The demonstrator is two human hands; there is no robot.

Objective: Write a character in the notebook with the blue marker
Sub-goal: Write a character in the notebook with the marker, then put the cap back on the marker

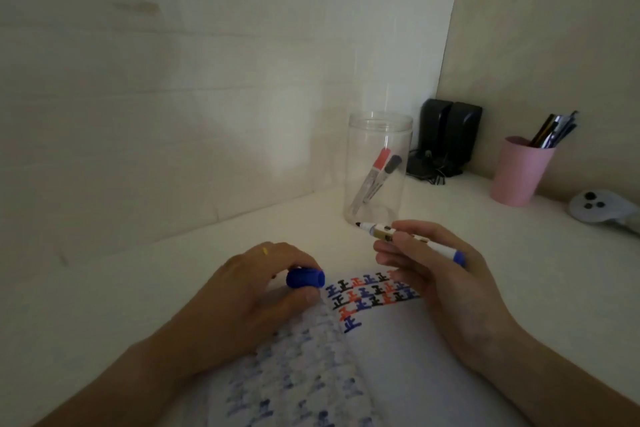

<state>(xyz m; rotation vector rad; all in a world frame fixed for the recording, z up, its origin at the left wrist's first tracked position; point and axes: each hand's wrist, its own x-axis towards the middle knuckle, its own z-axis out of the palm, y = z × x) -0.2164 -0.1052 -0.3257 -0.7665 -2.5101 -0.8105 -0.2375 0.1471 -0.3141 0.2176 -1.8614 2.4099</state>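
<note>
Right hand (436,274) at centre right grasping uncapped marker (408,238); left hand (256,288) pinching blue cap (305,278). On notebook (398,350), rows of "正" in blue, red, black.

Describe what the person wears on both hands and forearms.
Both forearms are bare as far as the picture shows, with no sleeves, gloves or watch in sight. The left hand has a thin yellow band around one of its fingers. The right hand shows nothing worn.
</note>
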